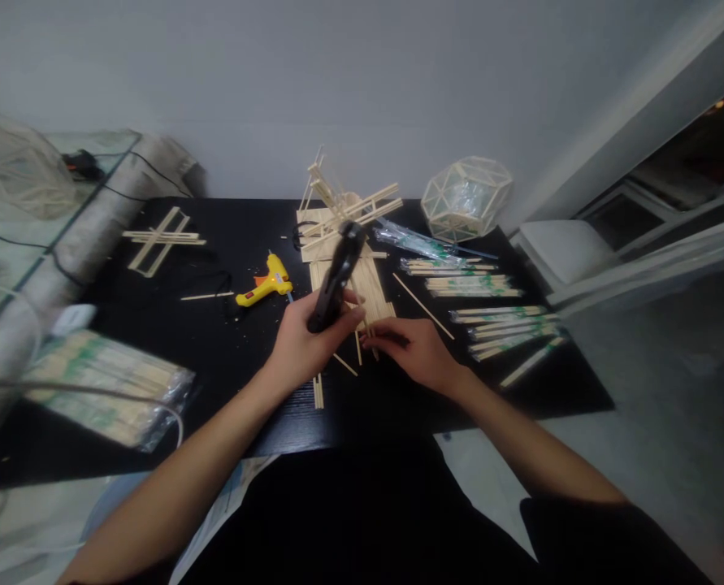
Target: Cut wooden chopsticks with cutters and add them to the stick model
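Note:
My left hand (pixel 304 345) is wrapped round the lower end of a long black tool (pixel 337 272) that stands tilted up from the black table (pixel 227 366). My right hand (pixel 414 349) rests on the table just to the right, fingers pinched on a thin wooden stick (pixel 367 325). Both hands sit at the near end of a flat panel of light wooden sticks (pixel 367 280). A few loose sticks (pixel 318 390) lie under and beside my hands.
A yellow glue gun (pixel 267 284) lies left of the panel. A stick framework (pixel 346 203) and a stick polyhedron (pixel 465 199) stand at the back. Wrapped chopstick packs (pixel 496 313) lie right, a bagged bundle (pixel 109 386) left, a stick cross (pixel 163 240) far left.

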`<action>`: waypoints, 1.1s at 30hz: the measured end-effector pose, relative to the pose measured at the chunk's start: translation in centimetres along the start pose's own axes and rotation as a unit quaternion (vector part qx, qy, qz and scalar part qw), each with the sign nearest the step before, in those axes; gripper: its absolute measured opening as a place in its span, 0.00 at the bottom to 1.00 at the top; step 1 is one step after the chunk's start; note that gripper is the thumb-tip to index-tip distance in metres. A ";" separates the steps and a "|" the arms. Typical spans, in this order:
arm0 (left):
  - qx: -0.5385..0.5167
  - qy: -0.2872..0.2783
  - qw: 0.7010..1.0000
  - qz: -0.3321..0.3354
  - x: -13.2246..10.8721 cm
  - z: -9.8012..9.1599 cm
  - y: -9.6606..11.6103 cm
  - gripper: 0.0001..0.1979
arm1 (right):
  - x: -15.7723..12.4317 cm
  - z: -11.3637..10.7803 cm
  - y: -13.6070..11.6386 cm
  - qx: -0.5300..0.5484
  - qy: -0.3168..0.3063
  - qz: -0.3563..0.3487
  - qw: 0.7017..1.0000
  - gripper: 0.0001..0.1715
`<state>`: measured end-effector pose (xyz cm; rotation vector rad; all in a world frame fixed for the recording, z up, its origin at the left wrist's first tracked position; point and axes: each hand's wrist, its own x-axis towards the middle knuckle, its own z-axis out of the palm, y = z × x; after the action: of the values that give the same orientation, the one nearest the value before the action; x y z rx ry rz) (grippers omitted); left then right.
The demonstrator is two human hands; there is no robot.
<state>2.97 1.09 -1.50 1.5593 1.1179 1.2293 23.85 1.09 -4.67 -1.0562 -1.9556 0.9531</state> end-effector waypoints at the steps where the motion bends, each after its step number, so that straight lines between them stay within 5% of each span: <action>1: 0.018 -0.008 1.000 0.025 0.0 0.2 0.0 0.08 | -0.1 0.1 0.2 0.005 0.008 0.000 1.000 0.08; 8: 0.128 -0.069 0.983 0.114 0.0 1.0 -0.6 0.04 | -0.2 0.4 1.2 0.005 0.032 -0.022 0.999 0.08; 14: 0.168 -0.069 0.972 0.147 0.2 0.9 -1.0 0.03 | -0.2 0.9 1.6 0.018 0.057 -0.033 0.998 0.08; 23: 0.203 -0.073 0.959 0.184 -0.1 0.3 -3.1 0.16 | -0.5 1.3 2.8 -0.035 0.067 -0.054 0.996 0.07; 33: 0.251 -0.103 0.927 0.257 0.6 0.2 -2.5 0.21 | -0.6 1.5 4.6 -0.077 0.065 -0.056 0.993 0.05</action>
<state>2.91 2.26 -3.84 2.4305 0.9574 1.1082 24.50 1.93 -9.41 -1.0544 -1.9813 0.6636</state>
